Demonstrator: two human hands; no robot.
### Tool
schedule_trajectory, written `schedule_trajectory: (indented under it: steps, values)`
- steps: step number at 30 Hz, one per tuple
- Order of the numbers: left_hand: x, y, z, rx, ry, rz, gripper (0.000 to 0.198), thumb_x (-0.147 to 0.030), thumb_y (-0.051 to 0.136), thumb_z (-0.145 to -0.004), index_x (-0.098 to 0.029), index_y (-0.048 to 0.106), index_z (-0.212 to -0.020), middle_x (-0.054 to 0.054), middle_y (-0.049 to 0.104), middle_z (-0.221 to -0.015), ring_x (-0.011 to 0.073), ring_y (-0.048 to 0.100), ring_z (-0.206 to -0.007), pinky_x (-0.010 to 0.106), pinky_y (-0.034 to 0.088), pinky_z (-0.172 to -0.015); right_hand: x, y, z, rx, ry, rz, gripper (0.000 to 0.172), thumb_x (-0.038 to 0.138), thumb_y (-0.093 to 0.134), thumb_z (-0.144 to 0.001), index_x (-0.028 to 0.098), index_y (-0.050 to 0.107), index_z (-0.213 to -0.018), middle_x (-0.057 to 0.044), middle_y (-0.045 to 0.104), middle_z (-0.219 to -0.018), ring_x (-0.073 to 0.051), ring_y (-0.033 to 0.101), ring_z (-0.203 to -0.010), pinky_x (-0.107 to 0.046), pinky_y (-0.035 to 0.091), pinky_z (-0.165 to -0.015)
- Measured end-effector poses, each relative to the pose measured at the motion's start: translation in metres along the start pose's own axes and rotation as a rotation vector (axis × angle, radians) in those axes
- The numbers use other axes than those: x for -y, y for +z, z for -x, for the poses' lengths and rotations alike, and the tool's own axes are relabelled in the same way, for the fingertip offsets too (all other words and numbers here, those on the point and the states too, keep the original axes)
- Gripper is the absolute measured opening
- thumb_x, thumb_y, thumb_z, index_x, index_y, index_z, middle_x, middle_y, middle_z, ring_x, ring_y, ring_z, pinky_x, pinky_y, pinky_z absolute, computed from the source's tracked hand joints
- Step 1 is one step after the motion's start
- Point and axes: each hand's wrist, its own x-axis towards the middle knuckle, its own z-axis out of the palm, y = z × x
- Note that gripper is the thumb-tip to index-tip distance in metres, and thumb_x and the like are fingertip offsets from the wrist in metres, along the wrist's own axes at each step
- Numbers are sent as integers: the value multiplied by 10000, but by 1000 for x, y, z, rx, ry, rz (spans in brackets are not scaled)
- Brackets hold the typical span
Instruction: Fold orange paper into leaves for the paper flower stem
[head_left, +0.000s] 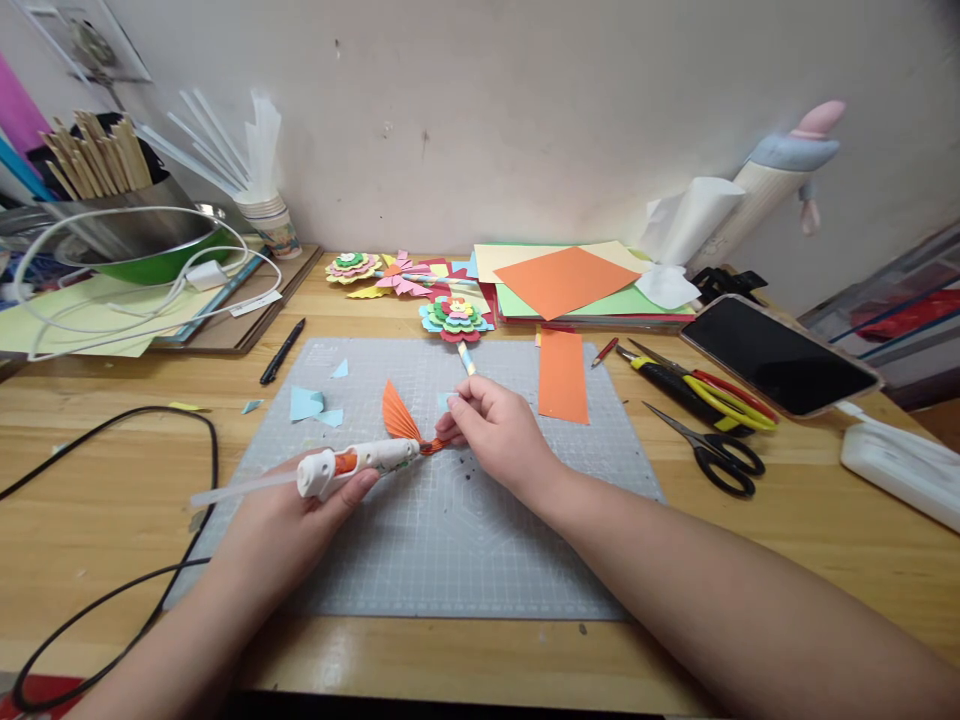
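My left hand (300, 520) is wrapped round a white hot glue gun (375, 457), its clear glue stick (240, 488) poking out of the back. The gun's nozzle meets the narrow end of a pleated orange paper fan (401, 412). My right hand (499, 425) is closed, pinching the folded orange paper beside the nozzle; its fingertips partly hide the paper. Just beyond that hand lies a layered paper flower (456, 318) with a striped stem (466, 358). Below both hands spreads a grey cutting mat (450, 560).
Light-blue scraps (306, 403) and an orange paper strip (562, 378) lie on the mat. Scissors (724, 455), pliers (690, 390) and a phone (780, 352) are on the right. A black cord (216, 450) loops at left, near a pen (283, 352). Coloured paper (566, 282) is stacked against the wall.
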Motion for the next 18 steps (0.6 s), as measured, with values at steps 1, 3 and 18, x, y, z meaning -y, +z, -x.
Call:
schedule_trajectory:
  steps: [1,3,18]
  values:
    - [1,0,0,-4,5,6,325,-552,529,-767,-280,669,-659,12,654,-637,209,553,-574,311,418,-558,0,0,0,1,1,-2,154,313,472,-866,208,492,-755,-10,666,-693,-168,683,-666,-310,543,-640]
    - [3,-1,1,-13,10,36,324,-551,527,-773,-281,669,-662,10,656,-645,211,559,-593,316,432,-585,0,0,0,2,3,-8,156,314,475,-866,208,491,-752,-7,661,-687,-169,683,-667,-311,545,-638]
    - [3,-39,-1,77,-361,1139,284,-193,582,-661,-225,688,-922,48,679,-1049,181,630,-762,319,544,-714,9,0,7,-40,-90,-141,184,371,515,-870,202,504,-798,-7,641,-699,-154,660,-667,-317,557,-666]
